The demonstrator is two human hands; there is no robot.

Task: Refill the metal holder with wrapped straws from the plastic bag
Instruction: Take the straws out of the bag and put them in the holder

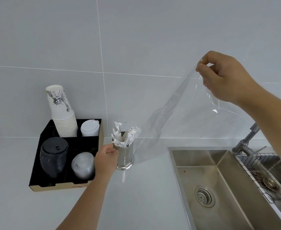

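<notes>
We're steadying the holder on the counter, straws already in it, left hand gripping its rim while the right hand is pinching the limp, seemingly empty bag, which could snag straws and tip everything.

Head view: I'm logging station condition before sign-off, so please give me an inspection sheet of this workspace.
Surface: white counter, one small streak in front of the holder.
Job's things: metal holder upright, wrapped straws fanned out of its top; plastic bag lifted, looks empty, lower end near the holder.
Clutter: black organizer tray with paper cups, white lids, black lids, clear lids.
Hands: left hand grips the holder's rim; right hand pinches the bag's upper corner.
Cables: nothing seen.
Surroundings: tiled wall; steel sink with drain strainer, faucet, wire rack.
</notes>
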